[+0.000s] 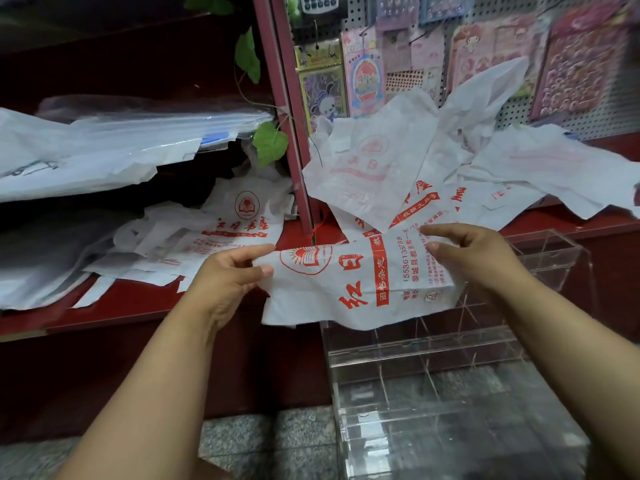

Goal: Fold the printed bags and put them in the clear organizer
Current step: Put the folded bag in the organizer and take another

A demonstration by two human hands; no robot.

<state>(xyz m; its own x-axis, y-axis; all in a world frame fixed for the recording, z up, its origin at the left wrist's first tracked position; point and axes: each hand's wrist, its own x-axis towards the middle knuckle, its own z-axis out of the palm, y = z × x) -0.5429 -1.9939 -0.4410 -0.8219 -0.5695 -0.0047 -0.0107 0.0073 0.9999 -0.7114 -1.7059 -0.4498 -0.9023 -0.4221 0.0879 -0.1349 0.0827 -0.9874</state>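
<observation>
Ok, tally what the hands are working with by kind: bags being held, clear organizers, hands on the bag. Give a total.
Printed bag held: 1
Clear organizer: 1
Hands on the bag: 2, left hand and right hand
Total: 4
Loose bags heaped on the red shelf overlap too much to count.

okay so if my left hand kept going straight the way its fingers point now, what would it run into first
Your left hand points right, already pinching the printed bag at its left edge. Going on, it would likely just push into that bag, then meet your right hand on the far end; depth is unclear.
</observation>
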